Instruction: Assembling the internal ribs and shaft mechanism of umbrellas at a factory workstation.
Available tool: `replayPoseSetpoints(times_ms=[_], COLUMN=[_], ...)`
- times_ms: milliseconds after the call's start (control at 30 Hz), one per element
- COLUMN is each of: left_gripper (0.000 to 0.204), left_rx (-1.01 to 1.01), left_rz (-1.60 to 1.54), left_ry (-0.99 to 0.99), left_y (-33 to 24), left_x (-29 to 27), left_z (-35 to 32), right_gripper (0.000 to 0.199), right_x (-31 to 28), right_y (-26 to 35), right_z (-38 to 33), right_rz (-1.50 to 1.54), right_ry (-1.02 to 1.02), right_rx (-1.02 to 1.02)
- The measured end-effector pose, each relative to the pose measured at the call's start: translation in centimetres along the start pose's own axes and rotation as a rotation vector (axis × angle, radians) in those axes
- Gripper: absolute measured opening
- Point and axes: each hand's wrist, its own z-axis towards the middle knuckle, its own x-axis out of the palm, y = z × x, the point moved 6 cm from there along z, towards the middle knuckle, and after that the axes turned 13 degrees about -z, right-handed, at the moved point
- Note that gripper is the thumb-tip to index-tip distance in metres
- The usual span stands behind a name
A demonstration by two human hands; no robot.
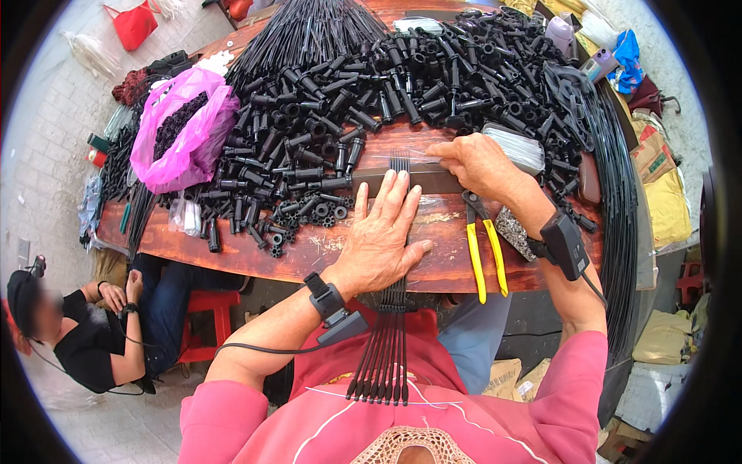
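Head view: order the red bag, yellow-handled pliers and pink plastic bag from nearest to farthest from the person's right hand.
1. Yellow-handled pliers: just below the right hand in the picture.
2. Pink plastic bag: left side.
3. Red bag: upper left, beyond the table.

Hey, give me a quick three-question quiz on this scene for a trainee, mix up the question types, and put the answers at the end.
1. True or false: the left hand lies with its fingers spread over a row of thin black rods.
2. Where do the yellow-handled pliers lie? A. on the floor; B. on the wooden table; C. on the person's lap.
3. Fill the gap: the pink plastic bag, with small black pieces in it, is on the person's ____ side.

Key: 1. True. 2. B. 3. left.
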Motion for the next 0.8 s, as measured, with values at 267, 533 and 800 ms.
replayPoseSetpoints(times_ms=[267, 533, 800], left_gripper=[0.081, 0.081, 0.080], left_rx=[0.003, -0.004, 0.005], left_rz=[0.007, -0.012, -0.019], left_ry=[0.002, 0.002, -0.005], left_y=[-0.1, -0.1, -0.1], left_x=[0.1, 0.1, 0.0], left_z=[0.1, 0.1, 0.1], right_gripper=[0.032, 0.032, 0.035], right_x=[-0.1, -0.2, -0.4], right_y=[0.1, 0.1, -0.4], right_z=[0.2, 0.3, 1.4], right_rz=[0.029, 0.025, 0.000], right_ry=[-0.013, -0.018, 0.107], right_rx=[-0.039, -0.052, -0.049])
